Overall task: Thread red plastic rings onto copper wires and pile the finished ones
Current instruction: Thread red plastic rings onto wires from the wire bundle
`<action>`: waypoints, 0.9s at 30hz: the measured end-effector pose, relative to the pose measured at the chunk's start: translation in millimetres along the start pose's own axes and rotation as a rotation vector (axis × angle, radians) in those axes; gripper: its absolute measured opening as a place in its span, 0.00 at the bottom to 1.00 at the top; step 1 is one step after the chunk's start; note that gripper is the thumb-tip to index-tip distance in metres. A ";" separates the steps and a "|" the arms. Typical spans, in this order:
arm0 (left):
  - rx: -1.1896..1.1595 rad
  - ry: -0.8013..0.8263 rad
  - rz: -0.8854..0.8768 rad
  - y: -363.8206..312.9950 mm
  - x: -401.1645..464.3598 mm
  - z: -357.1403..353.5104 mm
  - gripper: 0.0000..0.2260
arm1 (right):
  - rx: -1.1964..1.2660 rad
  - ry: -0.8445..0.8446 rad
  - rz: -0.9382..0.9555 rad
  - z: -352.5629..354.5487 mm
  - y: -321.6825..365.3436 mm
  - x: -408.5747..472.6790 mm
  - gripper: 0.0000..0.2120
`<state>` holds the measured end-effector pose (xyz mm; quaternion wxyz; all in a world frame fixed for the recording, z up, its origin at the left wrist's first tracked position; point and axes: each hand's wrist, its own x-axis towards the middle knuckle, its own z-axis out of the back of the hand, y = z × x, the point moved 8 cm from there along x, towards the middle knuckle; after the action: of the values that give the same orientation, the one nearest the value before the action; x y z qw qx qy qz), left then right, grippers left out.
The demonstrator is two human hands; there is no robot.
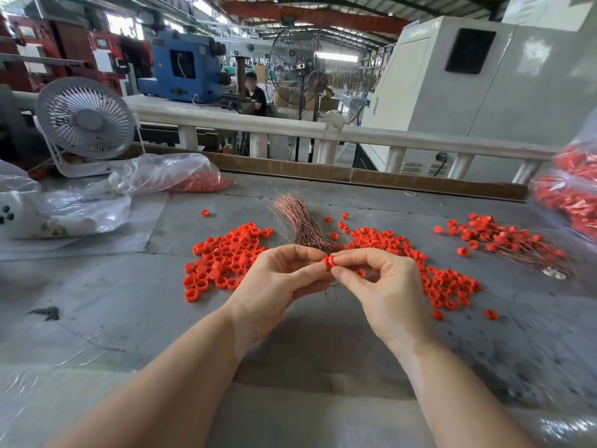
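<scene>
Where the two hands meet above the grey worktop point(97, 318), one red ring point(328, 262) is pinched between them. Left hand point(277, 286): thumb and forefinger curled onto the ring from the left, other fingers loosely curled below. Right hand point(384, 286): thumb and forefinger tips curled onto the same ring from the right. A thin wire point(330, 294) hangs in a loop just under the hands; which hand holds it, cannot tell.

Wire bundle point(298, 221): copper strands lying on the worktop just beyond the hands, fanned at the far end, near end hidden behind the fingers.

Left pile point(226, 257): loose red rings, left of the bundle, touching the worktop. Middle pile point(416, 263): loose red rings, right of the bundle, running toward the near right; partly hidden by the right hand. Strays lie around both.

Finished pile point(507, 237): rings with wires trailing from them, far right, apart from the middle pile.

Bags point(571, 195) of red rings at the right edge. A clear bag point(174, 176) holding more red rings at far left of centre. Small white fan point(85, 119) stands behind it on the worktop's far left corner.

Background: white rail point(258, 124), large pedestal fan point(303, 69), blue machine point(184, 66), a seated person point(256, 95).
</scene>
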<state>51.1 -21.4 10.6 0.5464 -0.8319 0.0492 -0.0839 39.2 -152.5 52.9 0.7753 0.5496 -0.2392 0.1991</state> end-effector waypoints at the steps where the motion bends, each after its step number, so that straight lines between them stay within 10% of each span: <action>1: 0.017 -0.003 -0.008 -0.6 -0.1 0.2 0.11 | 0.010 0.001 -0.004 0.0 -0.5 0.1 0.15; 27: 0.093 -0.011 -0.071 -4.5 0.3 1.8 0.09 | 0.045 0.004 -0.027 -0.8 -3.9 0.9 0.15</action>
<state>51.7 -18.1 14.1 0.5815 -0.8072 0.0128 -0.1009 42.3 -153.0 50.3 0.7658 0.5698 -0.2255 0.1950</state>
